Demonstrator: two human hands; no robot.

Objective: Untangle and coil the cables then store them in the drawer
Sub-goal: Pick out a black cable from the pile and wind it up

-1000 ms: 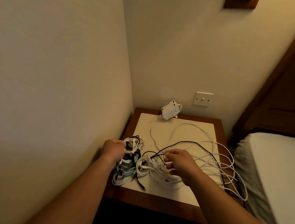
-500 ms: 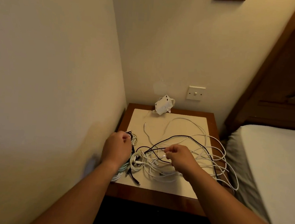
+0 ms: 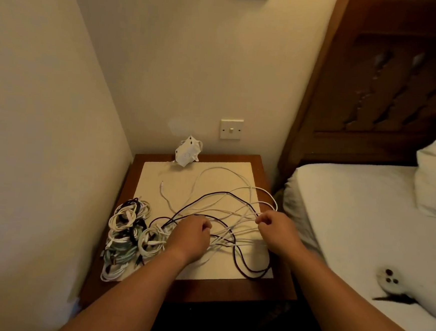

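Observation:
A loose tangle of white cables and one black cable spreads over the wooden bedside table with its cream top. Several coiled cables, white, black and pale green, lie piled along the table's left edge. My left hand lies on the tangle near its middle, fingers curled round strands. My right hand pinches white strands at the table's right side. No drawer is in view.
A white adapter block stands at the table's back edge under a wall switch. The wall hugs the table's left side. A bed with a pillow and a round white plug lies to the right.
My left hand left the coiled pile and moved right onto the loose tangle. My right hand moved right, drawing white strands toward the table's right edge. The camera swung right.

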